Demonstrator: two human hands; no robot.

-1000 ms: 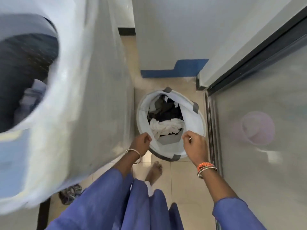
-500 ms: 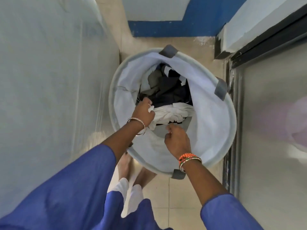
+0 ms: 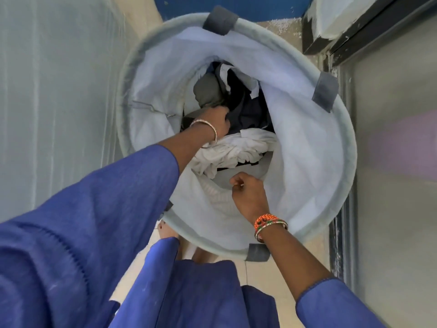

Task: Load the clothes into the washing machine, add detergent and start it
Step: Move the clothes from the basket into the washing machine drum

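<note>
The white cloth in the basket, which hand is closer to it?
Left. The left hand reaches over the white cloth, wrist against its far edge, fingers on dark clothes. The right hand is closed just short of its near edge.

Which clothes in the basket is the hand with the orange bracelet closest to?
The white garment, bunched just beyond the right hand. The dark clothes and grey piece lie farther back, by the left hand.
</note>
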